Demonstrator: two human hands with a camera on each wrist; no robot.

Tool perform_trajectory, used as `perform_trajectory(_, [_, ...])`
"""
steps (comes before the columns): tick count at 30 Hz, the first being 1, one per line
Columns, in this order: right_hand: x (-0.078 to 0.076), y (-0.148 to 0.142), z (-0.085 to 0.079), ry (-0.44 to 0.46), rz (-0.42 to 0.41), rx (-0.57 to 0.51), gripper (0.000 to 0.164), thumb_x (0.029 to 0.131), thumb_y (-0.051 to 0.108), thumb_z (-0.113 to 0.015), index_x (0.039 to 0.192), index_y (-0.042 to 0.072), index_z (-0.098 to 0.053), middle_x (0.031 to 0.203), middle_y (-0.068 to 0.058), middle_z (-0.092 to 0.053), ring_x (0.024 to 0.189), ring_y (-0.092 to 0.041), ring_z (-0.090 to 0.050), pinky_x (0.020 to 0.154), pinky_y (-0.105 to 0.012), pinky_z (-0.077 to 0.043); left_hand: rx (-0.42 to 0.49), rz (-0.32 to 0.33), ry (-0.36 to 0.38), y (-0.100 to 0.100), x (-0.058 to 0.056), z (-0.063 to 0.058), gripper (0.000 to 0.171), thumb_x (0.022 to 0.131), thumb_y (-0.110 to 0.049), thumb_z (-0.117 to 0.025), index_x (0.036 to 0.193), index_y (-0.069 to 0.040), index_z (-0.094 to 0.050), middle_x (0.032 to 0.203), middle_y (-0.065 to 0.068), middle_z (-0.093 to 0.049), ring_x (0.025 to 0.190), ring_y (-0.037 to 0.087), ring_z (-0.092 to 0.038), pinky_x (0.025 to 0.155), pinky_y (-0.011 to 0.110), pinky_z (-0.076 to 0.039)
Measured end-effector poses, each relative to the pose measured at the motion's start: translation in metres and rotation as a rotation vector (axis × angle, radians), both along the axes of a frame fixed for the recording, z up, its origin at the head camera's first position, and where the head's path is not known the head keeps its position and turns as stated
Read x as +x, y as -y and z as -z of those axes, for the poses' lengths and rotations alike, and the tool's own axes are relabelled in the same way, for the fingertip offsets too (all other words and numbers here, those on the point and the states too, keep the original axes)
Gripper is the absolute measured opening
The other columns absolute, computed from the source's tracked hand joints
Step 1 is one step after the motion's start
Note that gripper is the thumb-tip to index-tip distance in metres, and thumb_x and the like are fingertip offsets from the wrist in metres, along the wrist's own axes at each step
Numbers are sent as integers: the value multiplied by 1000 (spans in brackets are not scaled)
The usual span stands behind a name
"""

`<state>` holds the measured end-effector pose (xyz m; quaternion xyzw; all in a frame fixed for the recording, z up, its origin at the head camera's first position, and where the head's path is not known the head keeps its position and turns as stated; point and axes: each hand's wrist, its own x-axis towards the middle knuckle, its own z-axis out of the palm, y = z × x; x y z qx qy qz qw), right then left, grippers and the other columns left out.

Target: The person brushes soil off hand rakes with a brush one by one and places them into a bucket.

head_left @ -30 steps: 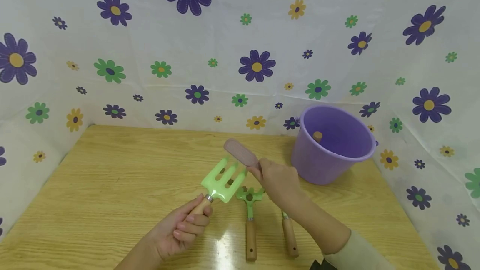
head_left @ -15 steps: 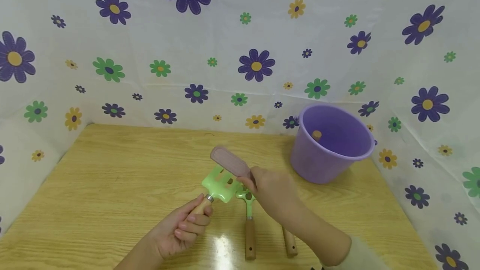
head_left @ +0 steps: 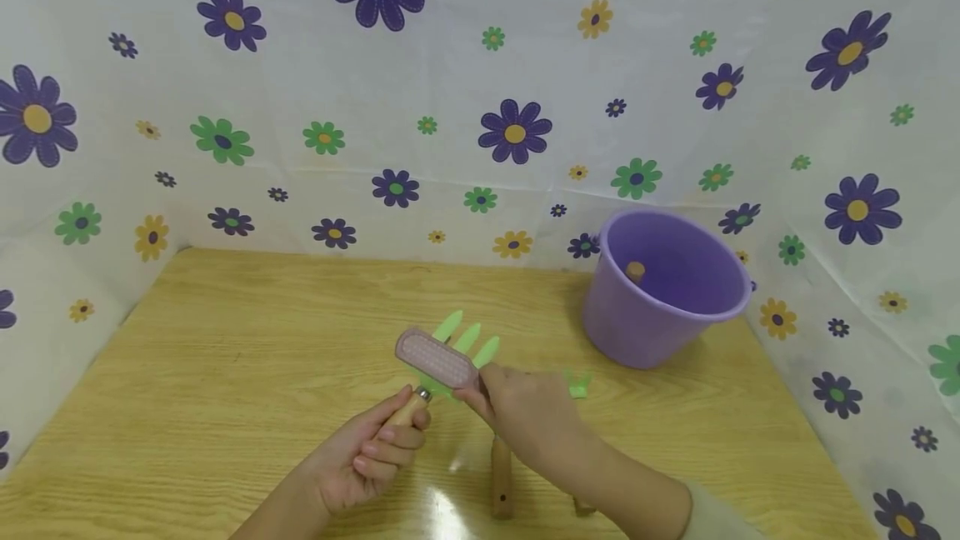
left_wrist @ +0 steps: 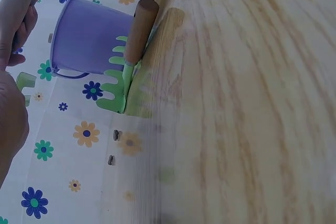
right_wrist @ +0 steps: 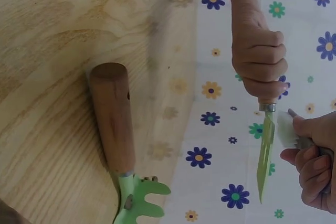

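My left hand (head_left: pixel 367 452) grips the wooden handle of a green garden hand fork (head_left: pixel 487 351), its tines pointing up and away. In my right hand (head_left: pixel 536 411) is a scrub brush (head_left: pixel 438 359) with a pinkish-purple back. The brush lies across the fork near the base of the tines, hiding the middle of its head. White bristles (right_wrist: pixel 286 129) face the green fork head (right_wrist: pixel 266 156) in the right wrist view. Under my right arm, a small green rake (left_wrist: pixel 114 87) with a wooden handle (head_left: pixel 502 482) lies on the table, its head hidden in the head view.
A purple bucket (head_left: pixel 637 332) stands at the back right, a wooden handle end (head_left: pixel 635 272) showing inside. Another green-headed tool (head_left: pixel 577 384) lies partly behind my right arm. Small brown clumps (left_wrist: pixel 116 135) sit on the wooden table (head_left: pixel 262 357). A flowered sheet (head_left: pixel 450 82) hangs behind.
My right hand has moved the brush down and left, from beyond the tine tips to the fork's base. My left hand and the fork stay nearly in place.
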<state>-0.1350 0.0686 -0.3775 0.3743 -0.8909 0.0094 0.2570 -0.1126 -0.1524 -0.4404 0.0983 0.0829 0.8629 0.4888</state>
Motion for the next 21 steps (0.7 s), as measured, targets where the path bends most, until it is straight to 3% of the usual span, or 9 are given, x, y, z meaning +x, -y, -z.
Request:
perform_trajectory(6, [0, 2, 6, 54, 41, 49, 41, 92, 45, -55, 68, 13, -52, 50, 9, -41, 41, -2, -28, 36, -14, -13, 13, 18, 1, 0, -1, 1, 40, 103, -40, -32, 100, -9, -56, 67, -10, -44, 51, -5, -40, 41, 2, -34])
perform_trajectory(14, [-3, -2, 13, 69, 47, 19, 38, 91, 43, -57, 70, 11, -54, 52, 7, -48, 40, -2, -35, 34, -12, -20, 2, 5, -6, 1, -1, 2, 43, 104, -41, -28, 99, -9, -56, 68, -10, -47, 51, -5, -41, 42, 2, -34])
perform_trajectory(21, [-13, -9, 16, 59, 51, -12, 38, 90, 40, -61, 69, 9, -55, 49, 5, -47, 39, -1, -32, 33, -12, -21, 0, 25, -9, 2, -3, 3, 47, 103, -43, -24, 99, -9, -56, 68, -10, -47, 52, -4, -44, 41, 3, -35])
